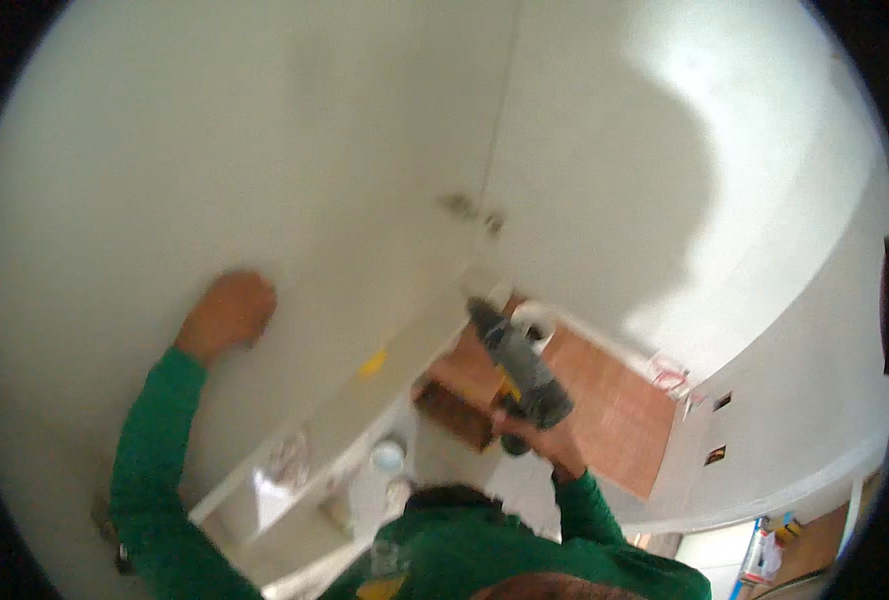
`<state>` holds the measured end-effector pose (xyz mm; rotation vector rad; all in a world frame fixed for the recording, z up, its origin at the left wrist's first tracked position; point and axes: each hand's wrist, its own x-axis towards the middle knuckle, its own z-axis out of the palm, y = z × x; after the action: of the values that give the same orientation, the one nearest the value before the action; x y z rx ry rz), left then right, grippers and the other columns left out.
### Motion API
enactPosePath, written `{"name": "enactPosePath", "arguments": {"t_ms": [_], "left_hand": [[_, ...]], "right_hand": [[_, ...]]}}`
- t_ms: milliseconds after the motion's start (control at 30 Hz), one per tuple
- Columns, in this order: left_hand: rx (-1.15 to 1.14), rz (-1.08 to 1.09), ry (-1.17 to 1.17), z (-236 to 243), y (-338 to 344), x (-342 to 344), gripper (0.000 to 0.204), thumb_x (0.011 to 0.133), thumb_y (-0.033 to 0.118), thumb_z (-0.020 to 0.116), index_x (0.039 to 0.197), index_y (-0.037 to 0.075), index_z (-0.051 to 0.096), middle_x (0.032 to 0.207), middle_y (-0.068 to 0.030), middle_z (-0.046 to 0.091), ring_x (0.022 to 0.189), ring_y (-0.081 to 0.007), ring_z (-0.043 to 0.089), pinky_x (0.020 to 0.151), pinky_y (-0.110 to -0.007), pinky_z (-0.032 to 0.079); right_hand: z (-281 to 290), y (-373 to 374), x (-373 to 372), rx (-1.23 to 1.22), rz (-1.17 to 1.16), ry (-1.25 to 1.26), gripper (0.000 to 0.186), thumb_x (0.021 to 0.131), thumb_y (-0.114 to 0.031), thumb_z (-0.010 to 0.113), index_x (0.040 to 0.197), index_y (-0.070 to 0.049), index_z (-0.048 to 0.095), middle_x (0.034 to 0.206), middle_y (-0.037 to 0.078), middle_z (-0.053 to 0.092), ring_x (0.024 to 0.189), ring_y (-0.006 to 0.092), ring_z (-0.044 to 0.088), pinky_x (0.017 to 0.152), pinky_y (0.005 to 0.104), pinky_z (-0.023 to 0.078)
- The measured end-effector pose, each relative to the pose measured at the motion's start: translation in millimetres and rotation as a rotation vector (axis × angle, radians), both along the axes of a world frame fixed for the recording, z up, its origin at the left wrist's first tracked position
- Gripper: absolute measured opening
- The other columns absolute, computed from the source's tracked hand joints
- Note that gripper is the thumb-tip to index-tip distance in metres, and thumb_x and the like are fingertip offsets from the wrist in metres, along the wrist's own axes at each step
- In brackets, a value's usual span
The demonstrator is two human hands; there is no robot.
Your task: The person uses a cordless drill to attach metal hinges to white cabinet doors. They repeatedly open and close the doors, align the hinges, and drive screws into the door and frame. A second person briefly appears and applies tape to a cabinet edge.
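Note:
My right hand grips a power drill with a dark grey body and a touch of yellow near the handle. The drill's front end points up and left, toward the corner where two pale panels meet. In that corner sit small metal fittings, apart from the drill. My left hand is against or just in front of the pale panel on the left. Its fingers look curled closed, and motion blur hides whether anything is inside.
Below lies a reddish-brown wood board. A brown box-like piece is beside the drill. A small yellow item and a round pale container are near the ledge. Pinkish cable and wall openings are at right.

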<state>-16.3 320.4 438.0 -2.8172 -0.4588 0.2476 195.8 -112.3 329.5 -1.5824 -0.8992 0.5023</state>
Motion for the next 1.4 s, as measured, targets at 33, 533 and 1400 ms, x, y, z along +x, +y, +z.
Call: {"name": "enactPosePath", "arguments": {"t_ms": [33, 533, 1400], "left_hand": [[0.049, 0.004, 0.07, 11.2, -2.9, 2.2, 0.014, 0.067, 0.01, 0.083, 0.078, 0.009, 0.075, 0.079, -0.0104, 0.074, 0.081, -0.0324, 0.07, 0.078, -0.048, 0.057], [-0.955, -0.657, -0.915, 183.2, -117.0, 148.7, 0.012, 0.098, 0.009, 0.072, 0.104, 0.0, 0.075, 0.089, -0.0106, 0.076, 0.078, -0.0153, 0.073, 0.07, -0.032, 0.062], [-0.91, -0.774, -0.943, 184.5, -114.6, 190.4, 0.017, 0.098, 0.012, 0.074, 0.113, 0.005, 0.08, 0.091, -0.0078, 0.078, 0.083, -0.0163, 0.074, 0.081, -0.034, 0.064]], "right_hand": [[1.6, -1.2, 2.0, 0.015, 0.021, 0.097, 0.051, 0.092, -0.035, 0.085, 0.13, -0.007, 0.066, 0.112, 0.004, 0.071, 0.103, 0.0183, 0.066, 0.09, 0.0364, 0.056], [195.5, -30.6, 18.4, 0.465, -0.157, -0.232, 0.043, 0.093, -0.028, 0.08, 0.123, -0.001, 0.067, 0.097, 0.012, 0.072, 0.077, 0.0193, 0.07, 0.068, 0.035, 0.062], [264.4, -33.0, 36.6, 0.141, -0.277, -0.567, 0.028, 0.095, -0.02, 0.082, 0.114, -0.003, 0.071, 0.092, 0.006, 0.073, 0.077, 0.0153, 0.069, 0.063, 0.0311, 0.058]]}}
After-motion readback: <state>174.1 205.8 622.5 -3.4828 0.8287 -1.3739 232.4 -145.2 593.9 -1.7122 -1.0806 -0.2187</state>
